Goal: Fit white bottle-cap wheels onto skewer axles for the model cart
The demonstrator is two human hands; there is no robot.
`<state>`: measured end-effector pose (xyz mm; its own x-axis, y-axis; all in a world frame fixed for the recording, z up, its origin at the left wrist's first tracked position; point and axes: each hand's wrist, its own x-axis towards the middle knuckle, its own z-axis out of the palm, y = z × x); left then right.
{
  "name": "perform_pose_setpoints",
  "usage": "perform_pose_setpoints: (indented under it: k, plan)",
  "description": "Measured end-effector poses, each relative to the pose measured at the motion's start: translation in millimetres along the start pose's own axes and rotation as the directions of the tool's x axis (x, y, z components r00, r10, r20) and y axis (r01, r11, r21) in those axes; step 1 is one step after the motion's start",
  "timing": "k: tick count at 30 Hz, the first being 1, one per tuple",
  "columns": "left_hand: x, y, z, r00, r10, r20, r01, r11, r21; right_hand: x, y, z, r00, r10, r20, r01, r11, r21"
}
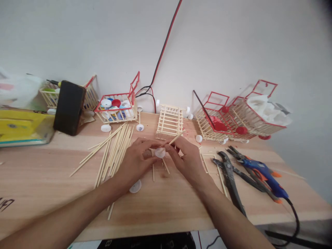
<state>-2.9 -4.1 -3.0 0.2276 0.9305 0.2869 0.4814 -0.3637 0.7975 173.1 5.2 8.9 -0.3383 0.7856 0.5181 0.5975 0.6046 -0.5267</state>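
Over the middle of the wooden table (38, 173), my left hand (137, 159) pinches a small white bottle cap (160, 152) between its fingertips. My right hand (185, 157) holds a thin wooden stick (176, 137) that points up and to the right, its lower end at the cap. The two hands touch at the fingertips. A pile of long wooden sticks (114, 152) lies just left of my left hand. Another white cap (135, 186) rests on the table under my left wrist. A bare stick-built cart frame (169, 121) stands right behind the hands.
Black pliers (229, 174) and a blue glue gun (261, 176) lie to the right. Stick carts with red trim (118, 107) (241, 117) line the wall, one holding caps. A dark phone (69, 107) leans at left beside a yellow box (20, 126). A red-black cable (160, 58) hangs down the wall.
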Motion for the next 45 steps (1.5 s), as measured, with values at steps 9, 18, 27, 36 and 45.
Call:
perform_pose_setpoints:
  k: [9,18,27,36,45]
  plan:
    - [-1.9,-1.0,-0.1,0.994,-0.091,0.054,0.091,0.996,-0.001,-0.2,0.8,3.0,1.0,0.011,0.027,-0.012,1.0,0.022]
    - [-3.7,3.7,-1.3,0.996,-0.085,0.02,0.084,0.995,0.054,-0.2,-1.0,2.2,0.999,0.008,0.042,-0.009,0.999,0.035]
    - [-5.0,0.5,0.6,0.99,-0.135,0.04,0.134,0.99,0.034,-1.1,0.5,3.9,0.998,-0.022,0.051,0.02,0.999,0.035]
    - [-4.1,3.2,2.7,0.991,-0.103,0.084,0.111,0.989,-0.099,0.4,-1.0,2.4,0.998,-0.007,0.057,0.007,1.0,0.01]
    - [-1.3,1.3,4.3,0.999,0.021,0.047,-0.025,0.997,0.075,1.3,0.8,-0.9,0.998,-0.004,0.059,0.006,1.0,-0.029]
